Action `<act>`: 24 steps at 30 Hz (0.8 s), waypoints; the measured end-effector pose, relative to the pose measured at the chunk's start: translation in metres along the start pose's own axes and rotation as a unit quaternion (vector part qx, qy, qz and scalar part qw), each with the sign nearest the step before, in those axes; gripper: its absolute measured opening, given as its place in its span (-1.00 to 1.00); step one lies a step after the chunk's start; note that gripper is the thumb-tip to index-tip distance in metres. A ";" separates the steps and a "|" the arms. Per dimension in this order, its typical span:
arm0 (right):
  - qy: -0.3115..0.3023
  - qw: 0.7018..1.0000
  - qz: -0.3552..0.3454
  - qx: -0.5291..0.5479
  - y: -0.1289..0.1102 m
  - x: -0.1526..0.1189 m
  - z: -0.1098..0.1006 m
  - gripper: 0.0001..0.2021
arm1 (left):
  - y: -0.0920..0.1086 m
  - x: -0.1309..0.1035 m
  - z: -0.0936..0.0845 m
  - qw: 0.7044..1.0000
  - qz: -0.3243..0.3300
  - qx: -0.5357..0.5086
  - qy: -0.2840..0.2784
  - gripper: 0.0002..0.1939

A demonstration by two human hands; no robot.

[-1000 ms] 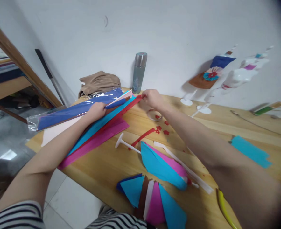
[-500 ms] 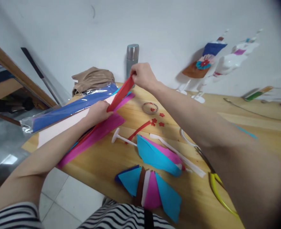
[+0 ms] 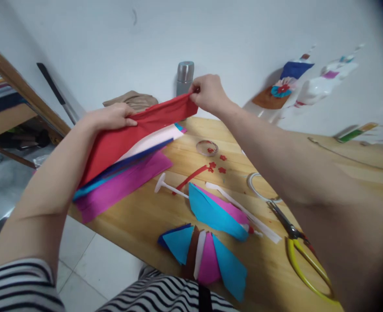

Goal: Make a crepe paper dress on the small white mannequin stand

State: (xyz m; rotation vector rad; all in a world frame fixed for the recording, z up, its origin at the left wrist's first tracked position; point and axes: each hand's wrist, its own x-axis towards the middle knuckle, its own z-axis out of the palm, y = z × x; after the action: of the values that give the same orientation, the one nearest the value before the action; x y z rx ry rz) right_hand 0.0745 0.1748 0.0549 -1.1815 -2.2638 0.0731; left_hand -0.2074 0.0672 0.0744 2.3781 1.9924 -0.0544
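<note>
A long red crepe paper sheet [image 3: 139,125] is stretched between my two hands above the table. My right hand [image 3: 210,93] pinches its far right end, in front of a grey flask. My left hand [image 3: 115,117] grips the sheet's upper edge farther left, thumb over the paper. Beneath the red sheet lie a pale pink sheet [image 3: 148,143], a dark blue sheet [image 3: 145,151] and a magenta sheet [image 3: 126,184]. A little to the right are small red flower cutouts [image 3: 222,170] and a clear ring-shaped roll [image 3: 207,148].
A white stand with a turquoise and magenta paper dress [image 3: 211,212] lies on the table [image 3: 139,229]. Nearer me are several coloured paper pieces [image 3: 230,268]. Yellow-handled scissors [image 3: 293,242] lie under my right forearm. The flask [image 3: 185,78] and dressed figurines [image 3: 287,82] stand at the wall.
The red sheet has come up off the stack and opened out wider. My left hand has moved up and left with its edge; my right hand has shifted slightly up and right.
</note>
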 end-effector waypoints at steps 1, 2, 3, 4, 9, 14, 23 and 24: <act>-0.006 1.000 -0.002 0.002 0.001 0.000 0.005 -0.57 | -0.008 0.006 -0.003 0.999 0.005 -0.021 -0.050 -0.63; -0.012 1.000 -0.006 0.005 0.002 -0.001 0.009 -0.60 | -0.016 0.012 -0.003 0.995 0.004 -0.045 -0.085 -0.62; -0.018 1.000 -0.009 0.008 0.002 -0.002 0.014 -0.64 | -0.022 0.017 -0.002 0.991 -0.003 -0.062 -0.115 -0.61; -0.025 1.000 -0.012 0.011 0.002 -0.004 0.019 -0.67 | -0.026 0.022 0.001 0.989 -0.015 -0.069 -0.132 -0.61; -0.065 0.998 -0.017 0.014 -0.001 -0.014 0.037 -0.74 | -0.035 0.029 0.029 0.987 -0.017 -0.027 -0.160 -0.52; -0.115 0.993 -0.020 0.009 0.004 -0.044 0.049 -0.82 | -0.040 0.014 0.056 0.986 0.003 -0.040 -0.159 -0.16; -0.150 0.987 -0.044 0.031 0.038 -0.096 0.072 -0.81 | -0.021 -0.002 0.093 0.992 0.119 -0.010 -0.049 -0.50; -0.143 0.988 -0.039 0.031 0.039 -0.096 0.070 -0.78 | -0.015 -0.002 0.095 0.993 0.114 -0.007 -0.036 -0.58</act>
State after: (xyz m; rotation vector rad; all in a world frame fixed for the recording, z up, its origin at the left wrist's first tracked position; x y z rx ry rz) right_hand 0.1095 0.1393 -0.0603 -1.1071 -2.5325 0.2986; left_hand -0.2231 0.0630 -0.0206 2.5382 1.6738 -0.1156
